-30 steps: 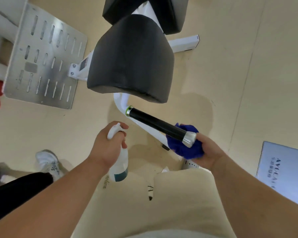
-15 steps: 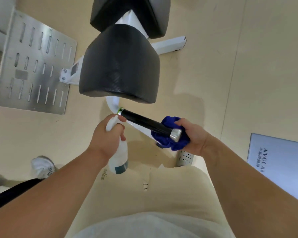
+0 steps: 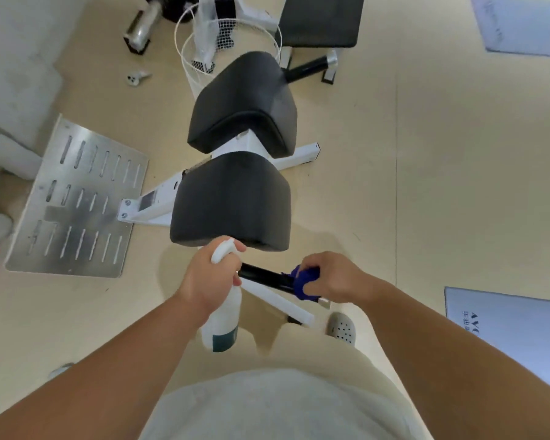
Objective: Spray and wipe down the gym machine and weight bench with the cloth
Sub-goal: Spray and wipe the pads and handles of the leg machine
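Below the pad (image 3: 231, 201), right hand (image 3: 334, 276) wraps cloth (image 3: 302, 279) round the handle (image 3: 264, 276); left hand (image 3: 208, 281) grips a bottle (image 3: 224, 325), close enough to knock it.

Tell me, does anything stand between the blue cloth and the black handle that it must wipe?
Nothing visible does. The right hand holds the blue cloth right against the black handle. The left hand, gripping the spray bottle, sits at the handle's other end, so a wipe that far may meet it.

We saw blue cloth (image 3: 304, 281) bunched round machine's black handle (image 3: 261, 276); white spray bottle (image 3: 224, 319) upright just beside handle's end; black bench (image 3: 321, 20) well beyond.
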